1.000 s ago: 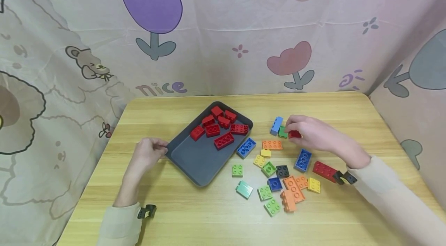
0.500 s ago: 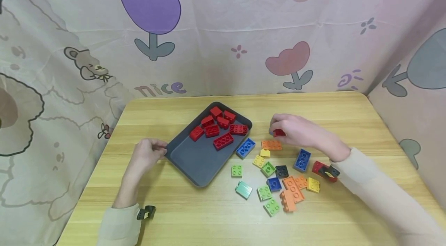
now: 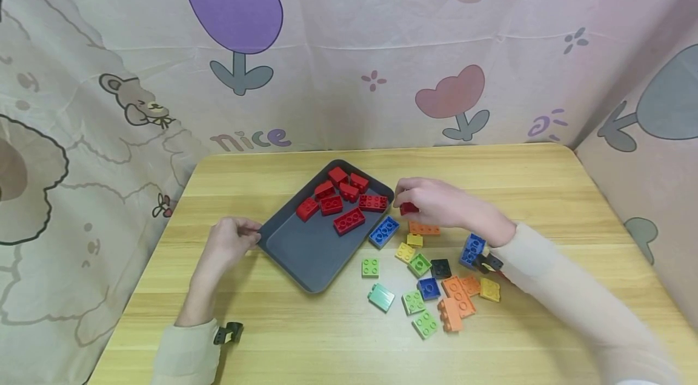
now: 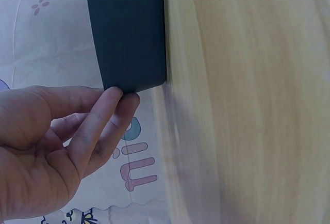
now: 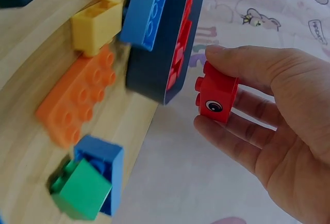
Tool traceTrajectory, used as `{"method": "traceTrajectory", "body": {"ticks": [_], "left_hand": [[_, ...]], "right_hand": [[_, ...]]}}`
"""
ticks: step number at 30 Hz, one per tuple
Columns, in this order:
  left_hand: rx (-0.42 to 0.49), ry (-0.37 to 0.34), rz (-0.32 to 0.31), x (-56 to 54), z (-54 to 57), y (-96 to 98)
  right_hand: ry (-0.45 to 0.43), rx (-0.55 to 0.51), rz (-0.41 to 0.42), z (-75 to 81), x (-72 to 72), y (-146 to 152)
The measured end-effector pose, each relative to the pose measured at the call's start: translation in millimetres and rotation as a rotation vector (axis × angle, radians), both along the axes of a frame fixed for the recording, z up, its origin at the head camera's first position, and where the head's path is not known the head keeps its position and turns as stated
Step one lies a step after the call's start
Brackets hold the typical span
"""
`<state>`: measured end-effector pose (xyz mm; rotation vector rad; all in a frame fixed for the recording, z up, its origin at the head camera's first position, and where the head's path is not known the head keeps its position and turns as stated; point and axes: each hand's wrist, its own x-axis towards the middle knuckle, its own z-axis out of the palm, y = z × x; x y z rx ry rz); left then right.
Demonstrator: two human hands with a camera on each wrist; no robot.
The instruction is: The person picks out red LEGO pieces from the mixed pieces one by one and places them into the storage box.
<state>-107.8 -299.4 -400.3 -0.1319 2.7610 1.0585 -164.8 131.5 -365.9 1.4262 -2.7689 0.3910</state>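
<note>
My left hand (image 3: 231, 244) pinches the near-left corner of a dark grey tray (image 3: 302, 251); in the left wrist view, thumb and fingers meet at that corner. Several red bricks (image 3: 349, 221) lie in the tray, mostly toward its far end. Between the thumb and fingers of my right hand (image 3: 444, 206) is a small red toy brick (image 5: 217, 97) with an eye printed on its side. That hand is above the table, just right of the tray's far-right corner. The right wrist view shows the brick apart from the tray.
A blue brick (image 3: 384, 232) lies against the tray's right side. Several loose bricks in orange, yellow, green, black and blue spread to the right, including an orange brick (image 5: 77, 97) and a green brick (image 5: 81, 189) by a blue one. A patterned cloth (image 3: 338, 70) hangs behind the table.
My right hand has carried the red brick leftward across the table, from beside the green and blue bricks to near the tray. My left hand and the tray have stayed put.
</note>
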Motion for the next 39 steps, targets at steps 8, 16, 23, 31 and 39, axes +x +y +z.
{"method": "traceTrajectory", "body": {"ticks": [8, 16, 23, 31, 39], "left_hand": [[-0.011, -0.002, 0.000, 2.0, -0.6, 0.8], [-0.008, -0.015, -0.004, 2.4, 0.7, 0.3], [-0.004, -0.026, -0.005, 2.6, 2.1, -1.4], [0.000, -0.006, -0.014, 3.2, 1.6, -0.7], [-0.011, 0.000, -0.015, 2.1, 1.5, 0.3]], "right_hand": [[-0.020, 0.015, 0.022, 3.3, -3.4, -23.1], [-0.032, 0.049, 0.043, 3.6, -7.6, -40.8], [-0.058, 0.043, 0.058, 6.7, -12.3, -54.5], [-0.073, 0.083, 0.085, 13.7, -15.6, -69.6], [-0.080, 0.124, 0.124, 12.6, -22.1, -91.2]]}}
